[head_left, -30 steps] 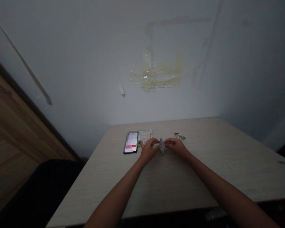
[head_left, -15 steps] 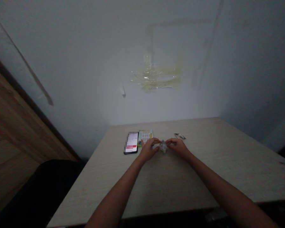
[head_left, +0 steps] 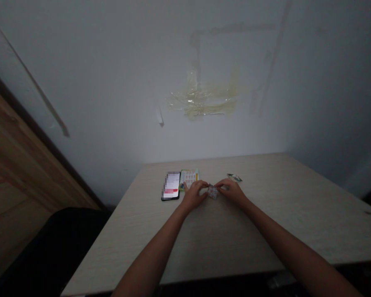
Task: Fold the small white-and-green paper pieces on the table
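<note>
A small piece of folded paper, pale with a faint print, is held just above the table between my two hands. My left hand pinches its left edge with thumb and fingertips. On the other side, the fingers of my right hand are closed on its right edge. Under and behind my left hand lies a printed sheet or booklet with a yellow-green border and rows of small pictures, partly covered by the fingers. The paper is too small and dim to make out its print.
A phone with a lit, partly blurred screen lies left of the booklet. Beyond my right hand is a small flat green-and-white piece. The pale wooden table meets a wall with shiny tape on it.
The paper between my fingers has changed from a pointed, star-like outline to a flatter, squarer one. Both hands have stayed almost in place.
</note>
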